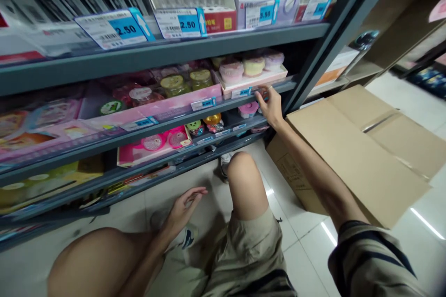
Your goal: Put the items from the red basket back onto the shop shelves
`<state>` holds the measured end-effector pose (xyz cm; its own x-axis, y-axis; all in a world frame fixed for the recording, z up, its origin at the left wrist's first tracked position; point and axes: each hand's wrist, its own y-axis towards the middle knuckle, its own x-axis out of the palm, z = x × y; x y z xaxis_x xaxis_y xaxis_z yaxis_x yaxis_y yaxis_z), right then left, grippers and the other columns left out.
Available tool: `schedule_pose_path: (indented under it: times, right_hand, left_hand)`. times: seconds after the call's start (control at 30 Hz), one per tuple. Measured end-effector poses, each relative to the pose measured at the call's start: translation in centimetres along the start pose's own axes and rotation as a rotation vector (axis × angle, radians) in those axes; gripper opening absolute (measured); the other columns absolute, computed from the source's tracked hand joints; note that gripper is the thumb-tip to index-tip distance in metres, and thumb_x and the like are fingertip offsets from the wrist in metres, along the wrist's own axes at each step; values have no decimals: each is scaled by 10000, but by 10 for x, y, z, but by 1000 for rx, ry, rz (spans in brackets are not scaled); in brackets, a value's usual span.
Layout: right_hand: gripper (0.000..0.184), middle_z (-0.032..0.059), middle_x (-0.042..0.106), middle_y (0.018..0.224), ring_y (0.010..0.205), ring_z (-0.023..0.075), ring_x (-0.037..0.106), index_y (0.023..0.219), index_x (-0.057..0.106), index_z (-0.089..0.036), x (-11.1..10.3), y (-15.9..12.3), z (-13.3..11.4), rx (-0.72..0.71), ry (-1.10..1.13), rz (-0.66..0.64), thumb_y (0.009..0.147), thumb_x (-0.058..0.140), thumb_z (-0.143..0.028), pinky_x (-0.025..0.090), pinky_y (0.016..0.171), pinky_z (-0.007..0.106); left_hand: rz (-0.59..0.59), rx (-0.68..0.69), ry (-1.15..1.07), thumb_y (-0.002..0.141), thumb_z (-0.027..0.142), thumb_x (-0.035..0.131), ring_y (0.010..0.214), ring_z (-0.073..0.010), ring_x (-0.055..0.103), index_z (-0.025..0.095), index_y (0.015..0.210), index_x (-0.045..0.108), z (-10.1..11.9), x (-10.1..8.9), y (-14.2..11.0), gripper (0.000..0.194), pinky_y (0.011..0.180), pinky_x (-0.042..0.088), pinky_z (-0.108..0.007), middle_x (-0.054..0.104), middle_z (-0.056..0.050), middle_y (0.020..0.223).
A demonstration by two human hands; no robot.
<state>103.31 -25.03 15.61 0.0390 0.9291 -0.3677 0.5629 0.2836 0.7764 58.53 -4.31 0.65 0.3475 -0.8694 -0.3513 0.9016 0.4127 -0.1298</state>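
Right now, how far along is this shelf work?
Done: the shelves look stocked, price tags in place. In hand: the right hand touches the shelf edge beside a pink tray of cake-shaped items. Remaining: the cardboard box sits beside it, contents hidden; the left hand holds nothing.

Right hand (271,106): raised, wrist bent, fingers reaching forward, slightly curled.
Right arm (315,171): stretched forward.
Left hand (183,211): low, relaxed, fingers loosely half-curled.
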Motion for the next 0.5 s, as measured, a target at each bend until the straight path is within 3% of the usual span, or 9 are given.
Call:
schedule_pose_path:
  times: [0.2, 0.33, 0.5]
  right_hand:
    - [736, 52, 677, 850, 823, 227, 619, 921, 651, -241, 27, 18, 20, 95, 13, 1, 1044, 435, -934, 559, 853, 425]
    - [747, -13, 567, 693, 824, 183, 481, 874, 558, -313, 34, 25, 21, 177, 28, -106, 1004, 288, -997, 458, 847, 363]
    - [833, -41, 483, 660, 865, 173, 390, 905, 535, -296, 29, 37, 5, 296, -33, -291, 991, 110, -1006, 369, 852, 351]
  left_hand:
    - [-9, -42, 5, 1018, 638, 713, 1195, -284, 770, 232, 1290, 784, -8, -3, -8, 494, 1147, 572, -435, 827, -117, 1258]
    - [-7, -87, -5, 999, 656, 735, 1169, -289, 773, 217, 1288, 778, -9, 1, -4, 527, 1138, 581, -439, 826, -128, 1245]
    - [110, -115, 25, 965, 701, 738, 1152, -305, 777, 213, 1257, 773, 23, 2, -9, 570, 1125, 599, -455, 838, -116, 1197]
